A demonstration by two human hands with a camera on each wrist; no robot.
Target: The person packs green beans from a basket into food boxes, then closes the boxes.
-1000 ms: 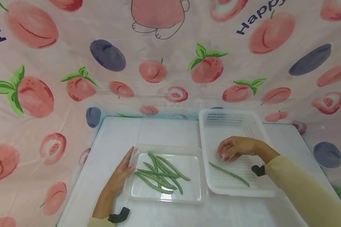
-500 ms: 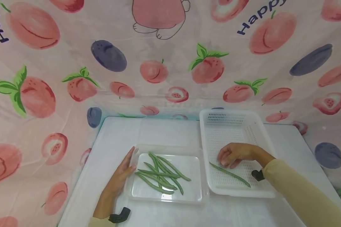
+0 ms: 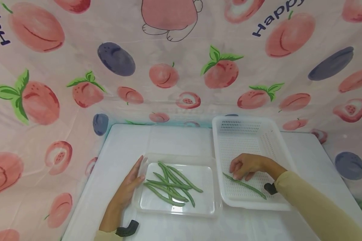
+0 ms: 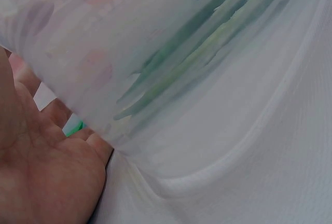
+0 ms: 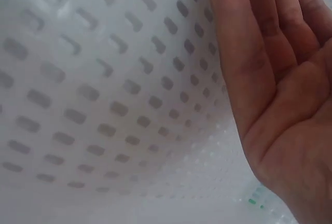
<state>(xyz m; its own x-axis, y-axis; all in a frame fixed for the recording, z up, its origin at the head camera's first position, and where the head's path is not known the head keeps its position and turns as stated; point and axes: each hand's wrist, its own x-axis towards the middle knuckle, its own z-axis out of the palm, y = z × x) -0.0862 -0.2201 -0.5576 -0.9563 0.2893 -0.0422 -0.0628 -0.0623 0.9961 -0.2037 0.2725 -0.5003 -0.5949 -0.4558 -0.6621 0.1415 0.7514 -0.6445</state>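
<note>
In the head view my left hand [image 3: 129, 187] rests against the left wall of a clear plastic container [image 3: 176, 159], thumb at its rim and fingers extended along the side. Several green beans [image 3: 169, 184] lie crossed in a loose pile inside it. My right hand [image 3: 247, 165] is down inside a white perforated basket [image 3: 244, 139], fingers loosely bent. Its fingertips are right at the upper part of a single green bean [image 3: 250, 187] lying on the basket floor. The right wrist view shows the palm and fingers beside the basket's holes; the fingertips are hidden there.
Container and basket stand side by side on a white table [image 3: 178, 139], with the basket to the right. A pink fruit-print cloth [image 3: 187, 50] hangs behind the table and along its sides. A dark strap-like piece [image 3: 127, 228] sits at my left wrist.
My right hand has lowered toward the near side of the basket, down to the single green bean. The bean, the container and my left hand stay in place.
</note>
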